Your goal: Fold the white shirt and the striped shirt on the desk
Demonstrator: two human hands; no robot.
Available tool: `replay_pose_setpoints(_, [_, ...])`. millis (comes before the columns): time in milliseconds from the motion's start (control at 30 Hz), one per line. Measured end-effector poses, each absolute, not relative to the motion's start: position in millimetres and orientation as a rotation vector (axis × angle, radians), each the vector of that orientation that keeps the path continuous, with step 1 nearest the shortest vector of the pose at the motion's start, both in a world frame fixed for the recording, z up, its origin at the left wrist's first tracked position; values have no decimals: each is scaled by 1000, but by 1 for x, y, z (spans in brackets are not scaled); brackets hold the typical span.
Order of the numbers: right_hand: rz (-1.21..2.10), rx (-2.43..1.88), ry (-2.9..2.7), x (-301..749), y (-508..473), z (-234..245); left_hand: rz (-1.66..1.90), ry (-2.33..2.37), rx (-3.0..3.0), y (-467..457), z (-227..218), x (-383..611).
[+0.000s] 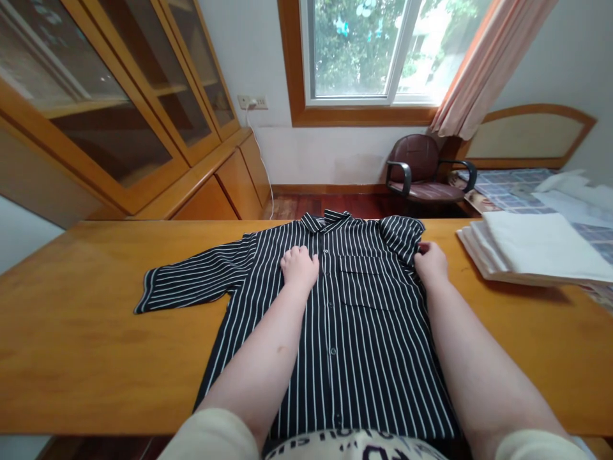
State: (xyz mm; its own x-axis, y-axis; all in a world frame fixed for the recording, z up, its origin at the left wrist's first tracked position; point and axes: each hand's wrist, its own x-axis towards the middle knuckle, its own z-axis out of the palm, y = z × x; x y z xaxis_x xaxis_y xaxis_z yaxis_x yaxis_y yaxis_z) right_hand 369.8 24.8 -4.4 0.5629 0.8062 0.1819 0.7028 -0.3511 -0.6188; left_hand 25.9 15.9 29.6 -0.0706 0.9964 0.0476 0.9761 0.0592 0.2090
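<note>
A black shirt with thin white stripes (354,332) lies front up on a wooden table (86,332), collar toward the window. Its left sleeve is spread out flat; its right sleeve (400,236) is folded in over the chest. My left hand (299,266) rests on the shirt's chest left of the button line, fingers curled under. My right hand (431,262) sits at the shirt's right edge, with its fingers pinching the folded sleeve's fabric.
A stack of folded white cloth (531,249) lies at the table's right end. Beyond the table stand a dark armchair (421,169), a glass-door wooden cabinet (129,108) on the left and a bed (522,185) on the right.
</note>
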Motion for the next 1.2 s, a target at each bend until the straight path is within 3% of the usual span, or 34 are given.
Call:
replay_pose_setpoints(167, [305, -1638, -770, 370, 32, -3, 387, 1889, 2310, 23, 9, 27])
replay_pose_setpoints(367, [948, -1119, -277, 375, 34, 6, 215, 1719, 2376, 29, 7, 25])
replay_pose_setpoints(600, [1109, -1150, -222, 382, 35, 7, 230, 1714, 2398, 29, 5, 24])
replay_pose_setpoints(733, [775, -1285, -479, 371, 35, 4, 241, 1715, 2390, 30, 4, 24])
replay_pose_setpoints(933, [87, -1535, -1352, 347, 17, 16, 267, 1712, 2375, 32, 1, 24])
replay_pose_setpoints(1033, [100, -1509, -1813, 331, 11, 23, 279, 1709, 2369, 32, 0, 24])
replay_pose_setpoints(1200, [449, -1264, -2193, 315, 5, 27, 285, 1701, 2363, 32, 1, 24])
